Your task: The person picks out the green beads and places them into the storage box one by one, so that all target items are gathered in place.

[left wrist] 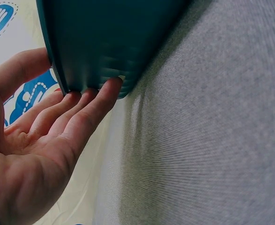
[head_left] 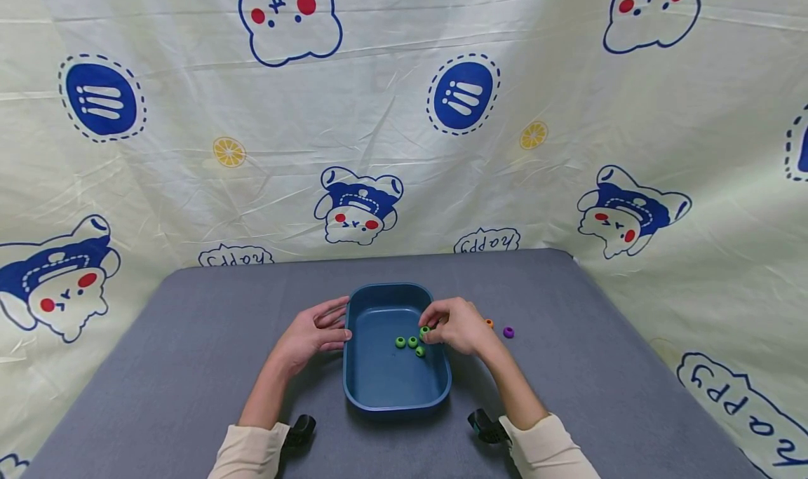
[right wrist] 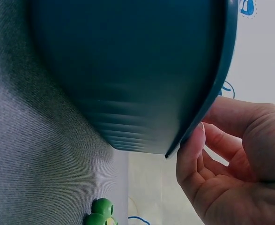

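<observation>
Cream sleeves (head_left: 252, 451) and dark wrist camera mounts (head_left: 301, 428) sit at the bottom edge of the head view, partly cut off. On a grey table (head_left: 189, 367) stands a blue tray (head_left: 379, 388), between the two hands. Left hand (head_left: 312, 335) rests against the tray's left outer wall; in the left wrist view its fingers (left wrist: 95, 105) lie nearly straight, tips touching the wall's underside, holding nothing. Right hand (head_left: 456, 326) reaches over the tray's right rim with fingers curled; a green bead (head_left: 425, 332) sits right at its fingertips, and it seems pinched, though the contact is too small to be sure of. Three more green beads (head_left: 410, 343) lie close together on the tray floor just left of that hand. In the right wrist view the tray fills most of the frame, one fingertip (right wrist: 193, 140) meets its rim, the other fingers are bent toward the palm, and green beads show, blurred, at the bottom edge. Beyond the right hand, on the table, lie a purple bead (head_left: 508, 332) and an orange bead (head_left: 489, 322), the orange one half hidden by the hand. Behind the table hangs a cream cloth (head_left: 404, 114) printed with blue cartoon figures.
</observation>
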Action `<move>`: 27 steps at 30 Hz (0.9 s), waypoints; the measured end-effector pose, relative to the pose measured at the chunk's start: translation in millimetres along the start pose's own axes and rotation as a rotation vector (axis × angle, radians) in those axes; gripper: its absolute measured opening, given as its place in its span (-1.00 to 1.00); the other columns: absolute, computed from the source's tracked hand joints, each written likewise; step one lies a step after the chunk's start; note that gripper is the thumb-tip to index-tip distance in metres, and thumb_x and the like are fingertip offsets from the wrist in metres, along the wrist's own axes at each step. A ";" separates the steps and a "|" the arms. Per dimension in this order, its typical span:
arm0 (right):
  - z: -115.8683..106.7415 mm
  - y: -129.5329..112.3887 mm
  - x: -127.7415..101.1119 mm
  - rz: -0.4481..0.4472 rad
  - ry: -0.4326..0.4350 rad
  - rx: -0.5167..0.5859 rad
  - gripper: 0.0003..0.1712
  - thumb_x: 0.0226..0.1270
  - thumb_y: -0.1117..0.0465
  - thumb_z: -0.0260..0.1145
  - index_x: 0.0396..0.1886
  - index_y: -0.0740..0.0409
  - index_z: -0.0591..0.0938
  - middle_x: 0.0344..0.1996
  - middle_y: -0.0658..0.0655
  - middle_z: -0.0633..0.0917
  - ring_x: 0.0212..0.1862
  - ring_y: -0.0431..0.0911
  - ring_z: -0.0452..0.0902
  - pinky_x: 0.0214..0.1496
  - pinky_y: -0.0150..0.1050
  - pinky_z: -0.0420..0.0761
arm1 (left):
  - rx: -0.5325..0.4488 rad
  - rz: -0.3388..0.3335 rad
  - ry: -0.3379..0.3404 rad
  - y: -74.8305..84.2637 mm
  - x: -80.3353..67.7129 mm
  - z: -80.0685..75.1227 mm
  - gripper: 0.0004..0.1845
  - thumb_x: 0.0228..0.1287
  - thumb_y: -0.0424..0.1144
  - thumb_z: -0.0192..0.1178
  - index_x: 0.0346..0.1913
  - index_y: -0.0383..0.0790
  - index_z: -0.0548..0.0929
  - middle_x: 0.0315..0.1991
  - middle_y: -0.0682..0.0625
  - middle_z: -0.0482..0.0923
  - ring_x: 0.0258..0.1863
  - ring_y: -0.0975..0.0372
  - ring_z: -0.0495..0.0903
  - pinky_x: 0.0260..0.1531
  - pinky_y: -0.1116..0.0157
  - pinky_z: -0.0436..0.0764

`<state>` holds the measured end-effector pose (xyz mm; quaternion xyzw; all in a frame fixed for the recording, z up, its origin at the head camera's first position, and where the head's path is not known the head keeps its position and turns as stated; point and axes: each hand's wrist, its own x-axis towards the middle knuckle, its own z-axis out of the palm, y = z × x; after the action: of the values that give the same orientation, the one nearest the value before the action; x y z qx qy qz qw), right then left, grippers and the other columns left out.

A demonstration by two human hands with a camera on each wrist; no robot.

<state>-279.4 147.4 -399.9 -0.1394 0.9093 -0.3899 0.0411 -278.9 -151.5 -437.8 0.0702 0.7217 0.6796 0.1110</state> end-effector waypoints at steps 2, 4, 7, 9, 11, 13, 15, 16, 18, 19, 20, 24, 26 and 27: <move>-0.2 -0.1 -0.1 -0.004 -0.003 0.000 -0.83 0.10 0.36 0.53 -0.32 0.07 0.76 -0.43 -0.02 0.66 -0.37 -0.15 0.53 -0.33 -0.28 0.55 | -0.005 -0.001 -0.003 0.1 0.0 0.2 -0.28 0.31 -0.49 0.30 0.51 -0.24 0.33 0.47 -0.30 0.33 0.40 -0.16 0.43 0.03 0.10 0.72; -0.2 -0.3 -0.1 -0.003 -0.006 0.002 -0.83 0.10 0.36 0.53 -0.31 0.06 0.76 -0.43 -0.02 0.66 -0.37 -0.15 0.53 -0.32 -0.28 0.55 | -0.007 -0.003 -0.004 0.3 0.0 0.4 -0.28 0.31 -0.49 0.30 0.51 -0.24 0.33 0.47 -0.29 0.33 0.40 -0.16 0.43 0.03 0.10 0.73; -0.5 -0.2 -0.3 -0.002 -0.006 0.003 -0.83 0.10 0.36 0.52 -0.31 0.07 0.76 -0.43 -0.02 0.66 -0.37 -0.15 0.53 -0.33 -0.28 0.56 | -0.006 -0.003 -0.002 0.3 0.1 0.5 -0.28 0.31 -0.49 0.30 0.51 -0.24 0.33 0.47 -0.29 0.33 0.40 -0.16 0.43 0.03 0.10 0.73; -0.5 -0.1 -0.2 -0.002 -0.006 0.002 -0.83 0.10 0.36 0.52 -0.31 0.08 0.76 -0.43 -0.02 0.66 -0.37 -0.15 0.53 -0.33 -0.28 0.56 | -0.005 -0.004 -0.002 0.3 0.2 0.6 -0.28 0.31 -0.48 0.30 0.51 -0.24 0.33 0.47 -0.29 0.33 0.39 -0.16 0.44 0.03 0.10 0.73; -0.6 0.1 -0.1 -0.006 -0.007 0.000 -0.83 0.10 0.36 0.52 -0.29 0.10 0.76 -0.42 -0.02 0.67 -0.36 -0.15 0.53 -0.32 -0.28 0.56 | -0.004 -0.005 -0.001 0.3 0.3 0.6 -0.28 0.32 -0.48 0.30 0.51 -0.23 0.33 0.47 -0.29 0.33 0.39 -0.16 0.44 0.03 0.10 0.73; -0.6 0.0 0.0 -0.009 -0.008 0.000 -0.82 0.09 0.35 0.53 -0.28 0.12 0.77 -0.42 -0.02 0.67 -0.36 -0.15 0.53 -0.32 -0.28 0.55 | -0.003 -0.006 -0.001 0.2 0.3 0.6 -0.29 0.32 -0.48 0.30 0.51 -0.23 0.33 0.47 -0.29 0.33 0.39 -0.16 0.44 0.03 0.10 0.72; -0.6 -0.1 0.2 -0.012 -0.011 0.002 -0.81 0.09 0.35 0.53 -0.26 0.15 0.77 -0.42 -0.02 0.67 -0.35 -0.15 0.53 -0.31 -0.28 0.55 | -0.005 -0.007 0.000 0.1 0.2 0.5 -0.29 0.32 -0.48 0.29 0.51 -0.23 0.33 0.47 -0.29 0.33 0.38 -0.16 0.45 0.03 0.10 0.72; -0.7 -0.1 0.1 -0.014 -0.012 0.004 -0.80 0.09 0.34 0.53 -0.25 0.16 0.77 -0.41 -0.02 0.66 -0.35 -0.15 0.53 -0.31 -0.28 0.55 | -0.005 -0.008 0.000 0.1 0.2 0.5 -0.29 0.32 -0.48 0.29 0.51 -0.23 0.33 0.47 -0.29 0.33 0.38 -0.16 0.45 0.03 0.10 0.72; -0.8 -0.3 0.0 -0.014 -0.013 0.007 -0.80 0.08 0.34 0.54 -0.25 0.16 0.77 -0.42 -0.02 0.66 -0.35 -0.15 0.52 -0.31 -0.27 0.54 | -0.005 -0.008 -0.001 0.2 0.0 0.4 -0.29 0.32 -0.48 0.29 0.51 -0.23 0.33 0.48 -0.29 0.33 0.38 -0.16 0.45 0.03 0.10 0.72; -0.8 -0.3 0.0 -0.013 -0.014 0.007 -0.79 0.08 0.34 0.54 -0.24 0.16 0.77 -0.41 -0.02 0.66 -0.36 -0.14 0.52 -0.31 -0.27 0.54 | -0.006 -0.009 -0.001 0.2 0.1 0.4 -0.29 0.32 -0.48 0.29 0.51 -0.23 0.33 0.48 -0.29 0.33 0.39 -0.16 0.45 0.03 0.10 0.72; -1.0 -0.3 0.0 -0.013 -0.015 0.007 -0.79 0.09 0.34 0.54 -0.24 0.16 0.77 -0.41 -0.02 0.66 -0.35 -0.14 0.52 -0.31 -0.27 0.54 | -0.006 -0.009 -0.001 0.3 0.0 0.3 -0.29 0.32 -0.48 0.29 0.51 -0.23 0.33 0.48 -0.28 0.33 0.39 -0.16 0.45 0.03 0.11 0.73; -1.6 0.2 0.2 -0.013 -0.018 0.009 -0.79 0.10 0.33 0.54 -0.23 0.16 0.77 -0.40 -0.02 0.66 -0.35 -0.14 0.52 -0.30 -0.27 0.54 | -0.009 -0.010 -0.003 0.4 0.1 0.3 -0.29 0.33 -0.49 0.28 0.51 -0.23 0.33 0.48 -0.28 0.33 0.39 -0.16 0.44 0.03 0.11 0.72; -2.8 0.6 -0.3 -0.014 -0.025 0.025 -0.79 0.12 0.32 0.53 -0.21 0.16 0.77 -0.40 -0.01 0.67 -0.36 -0.14 0.52 -0.30 -0.27 0.55 | -0.010 -0.010 -0.003 0.4 0.0 0.4 -0.29 0.33 -0.49 0.28 0.51 -0.22 0.33 0.48 -0.28 0.33 0.40 -0.16 0.43 0.03 0.11 0.72; -3.7 1.3 -0.6 -0.019 -0.033 0.038 -0.79 0.13 0.31 0.53 -0.20 0.17 0.77 -0.40 0.00 0.67 -0.37 -0.13 0.53 -0.30 -0.26 0.57 | -0.009 -0.010 -0.002 0.3 0.1 0.5 -0.29 0.33 -0.49 0.28 0.51 -0.22 0.33 0.48 -0.28 0.33 0.40 -0.16 0.43 0.03 0.11 0.72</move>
<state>-279.7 151.0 -398.3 -0.1538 0.8997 -0.4050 0.0548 -278.9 -151.0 -437.5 0.0668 0.7190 0.6821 0.1153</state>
